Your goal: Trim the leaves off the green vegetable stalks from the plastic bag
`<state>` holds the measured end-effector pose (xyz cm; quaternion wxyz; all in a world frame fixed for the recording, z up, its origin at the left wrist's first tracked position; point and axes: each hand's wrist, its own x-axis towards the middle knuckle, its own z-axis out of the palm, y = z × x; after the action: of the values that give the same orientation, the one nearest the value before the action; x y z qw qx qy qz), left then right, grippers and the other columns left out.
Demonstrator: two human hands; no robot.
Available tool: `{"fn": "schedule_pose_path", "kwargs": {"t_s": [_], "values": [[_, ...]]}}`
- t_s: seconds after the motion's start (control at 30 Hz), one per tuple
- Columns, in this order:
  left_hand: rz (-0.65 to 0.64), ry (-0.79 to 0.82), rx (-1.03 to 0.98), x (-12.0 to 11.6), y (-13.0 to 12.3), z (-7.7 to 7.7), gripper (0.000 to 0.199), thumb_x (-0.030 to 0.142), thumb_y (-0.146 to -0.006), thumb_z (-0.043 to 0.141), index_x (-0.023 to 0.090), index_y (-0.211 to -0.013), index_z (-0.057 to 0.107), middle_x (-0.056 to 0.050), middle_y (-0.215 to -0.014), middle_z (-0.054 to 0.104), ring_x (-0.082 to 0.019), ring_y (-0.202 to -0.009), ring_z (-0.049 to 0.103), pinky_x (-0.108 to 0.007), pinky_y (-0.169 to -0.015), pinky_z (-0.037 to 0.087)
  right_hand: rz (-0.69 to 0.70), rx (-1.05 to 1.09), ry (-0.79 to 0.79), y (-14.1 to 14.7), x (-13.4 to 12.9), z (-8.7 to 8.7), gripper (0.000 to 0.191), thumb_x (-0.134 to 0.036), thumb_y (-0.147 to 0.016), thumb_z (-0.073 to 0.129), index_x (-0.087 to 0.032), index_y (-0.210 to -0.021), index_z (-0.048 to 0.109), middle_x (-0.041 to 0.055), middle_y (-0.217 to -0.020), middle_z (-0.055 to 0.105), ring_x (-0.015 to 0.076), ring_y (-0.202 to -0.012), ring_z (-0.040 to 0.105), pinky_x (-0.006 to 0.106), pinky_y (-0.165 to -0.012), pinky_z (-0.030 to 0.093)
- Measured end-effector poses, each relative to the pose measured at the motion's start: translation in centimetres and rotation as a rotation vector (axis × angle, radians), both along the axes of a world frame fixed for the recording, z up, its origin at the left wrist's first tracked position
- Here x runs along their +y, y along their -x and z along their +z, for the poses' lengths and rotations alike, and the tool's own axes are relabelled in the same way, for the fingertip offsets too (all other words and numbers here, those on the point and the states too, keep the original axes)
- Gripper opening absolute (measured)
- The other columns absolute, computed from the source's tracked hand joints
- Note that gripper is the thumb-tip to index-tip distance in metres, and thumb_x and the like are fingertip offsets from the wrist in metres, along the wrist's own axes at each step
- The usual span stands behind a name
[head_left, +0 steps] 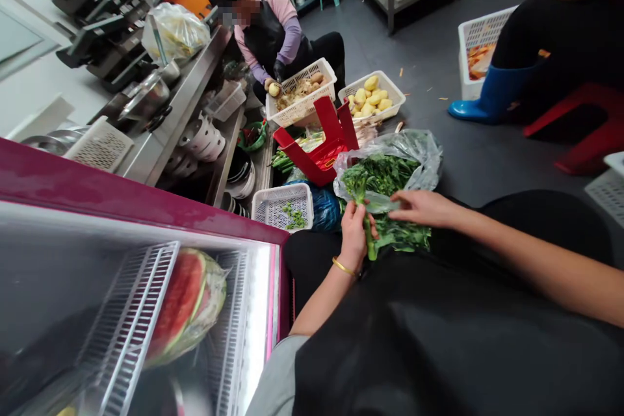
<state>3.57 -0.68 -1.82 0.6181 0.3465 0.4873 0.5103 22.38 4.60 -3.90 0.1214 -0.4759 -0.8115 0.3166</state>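
Green stalk [369, 234] upright in left hand's grip [354, 234], florets above

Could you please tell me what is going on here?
The left hand grips a green stalk with a leafy head, and the right hand is close beside it, near an open plastic bag of leafy greens. A small white basket nearby holds some green pieces. Beyond, a co-worker holds a potato over a basket of peelings, next to a basket of yellow potatoes.
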Motion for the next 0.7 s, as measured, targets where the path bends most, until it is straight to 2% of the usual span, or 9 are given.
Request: {"fn": "schedule_pose_path", "kwargs": {"t_s": [0.03, 0.1, 0.2, 0.3, 0.4, 0.5, 0.57, 0.63, 0.7], "values": [[-0.017, -0.018, 0.017, -0.1, -0.3, 0.0, 0.031, 0.047, -0.08, 0.059, 0.02, -0.093, 0.05, 0.007, -0.058, 0.05, -0.006, -0.035, 0.043, -0.018, -0.036, 0.032, -0.002, 0.155, 0.047, 1.0, 1.0, 1.4, 0.034, -0.046, -0.086, 0.052, -0.015, -0.094, 0.065, 0.0061, -0.075, 0.068, 0.0155, -0.064, 0.061, 0.023, -0.056, 0.042], [-0.033, -0.008, 0.018, -0.3, -0.8, -0.1, 0.029, 0.045, -0.08, 0.061, 0.021, -0.088, 0.048, 0.007, -0.057, 0.05, -0.006, -0.036, 0.043, -0.017, -0.036, 0.031, -0.064, 0.334, 0.004, 3.2, 1.9, 3.2, 0.037, -0.048, -0.089, 0.046, -0.015, -0.079, 0.061, 0.0038, -0.066, 0.064, 0.0132, -0.059, 0.055, 0.024, -0.056, 0.039], [-0.01, 0.088, -0.074, -0.2, -1.0, -0.2, 0.028, 0.043, -0.079, 0.062, 0.02, -0.084, 0.046, 0.007, -0.055, 0.05, -0.006, -0.037, 0.043, -0.017, -0.037, 0.03, -0.141, 0.298, -0.353, 5.4, 0.3, 3.6, 0.041, -0.042, -0.09, 0.043, -0.018, -0.058, 0.05, 0.0026, -0.054, 0.053, 0.012, -0.051, 0.044, 0.026, -0.053, 0.032], [0.037, 0.127, -0.192, 0.4, -0.4, -0.1, 0.024, 0.039, -0.078, 0.062, 0.017, -0.083, 0.051, 0.006, -0.054, 0.048, -0.006, -0.039, 0.042, -0.016, -0.038, 0.03, 0.138, 0.332, -0.554, 4.9, -2.6, 3.0, 0.036, -0.034, -0.092, 0.039, -0.019, -0.064, 0.057, 0.0056, -0.062, 0.058, 0.015, -0.06, 0.052, 0.027, -0.06, 0.038], [-0.072, 0.234, -0.387, 1.0, 0.9, 0.2, 0.024, 0.041, -0.085, 0.051, 0.017, -0.09, 0.055, 0.005, -0.052, 0.042, -0.006, -0.035, 0.035, -0.018, -0.034, 0.026, 0.349, 0.302, -0.275, 2.6, -3.3, 3.1, 0.027, -0.043, -0.087, 0.053, -0.021, -0.082, 0.067, 0.0045, -0.069, 0.065, 0.016, -0.065, 0.058, 0.027, -0.061, 0.041], [-0.28, 0.336, -0.544, 1.0, 1.7, 0.5, 0.029, 0.044, -0.092, 0.038, 0.02, -0.087, 0.053, 0.007, -0.049, 0.032, -0.006, -0.029, 0.02, -0.018, -0.028, 0.016, 0.138, 0.313, 0.192, 0.9, -1.2, 3.6, 0.041, -0.056, -0.077, 0.06, -0.019, -0.092, 0.068, 0.0026, -0.067, 0.066, 0.0155, -0.058, 0.058, 0.025, -0.052, 0.039], [-0.372, 0.361, -0.556, 0.8, 1.6, 0.7, 0.032, 0.047, -0.092, 0.034, 0.021, -0.083, 0.051, 0.008, -0.048, 0.028, -0.006, -0.028, 0.016, -0.018, -0.026, 0.013, -0.041, 0.468, 0.389, 1.2, 0.5, 3.7, 0.045, -0.06, -0.078, 0.056, -0.016, -0.086, 0.066, 0.0018, -0.062, 0.063, 0.0139, -0.054, 0.056, 0.024, -0.048, 0.038], [-0.401, 0.379, -0.515, 0.5, 1.2, 0.8, 0.033, 0.05, -0.091, 0.037, 0.022, -0.082, 0.051, 0.007, -0.048, 0.028, -0.006, -0.028, 0.016, -0.018, -0.026, 0.013, -0.164, 0.628, 0.402, 2.4, 1.4, 3.8, 0.042, -0.058, -0.079, 0.054, -0.016, -0.074, 0.06, -0.0004, -0.055, 0.058, 0.0115, -0.048, 0.051, 0.023, -0.046, 0.037], [-0.354, 0.39, -0.453, 0.3, 0.7, 0.9, 0.034, 0.053, -0.088, 0.042, 0.021, -0.082, 0.051, 0.007, -0.049, 0.028, -0.005, -0.03, 0.017, -0.017, -0.027, 0.015, -0.249, 0.662, 0.212, 3.9, 1.0, 3.9, 0.038, -0.052, -0.081, 0.055, -0.018, -0.064, 0.054, -0.0017, -0.052, 0.053, 0.0105, -0.047, 0.047, 0.024, -0.047, 0.036]]}}
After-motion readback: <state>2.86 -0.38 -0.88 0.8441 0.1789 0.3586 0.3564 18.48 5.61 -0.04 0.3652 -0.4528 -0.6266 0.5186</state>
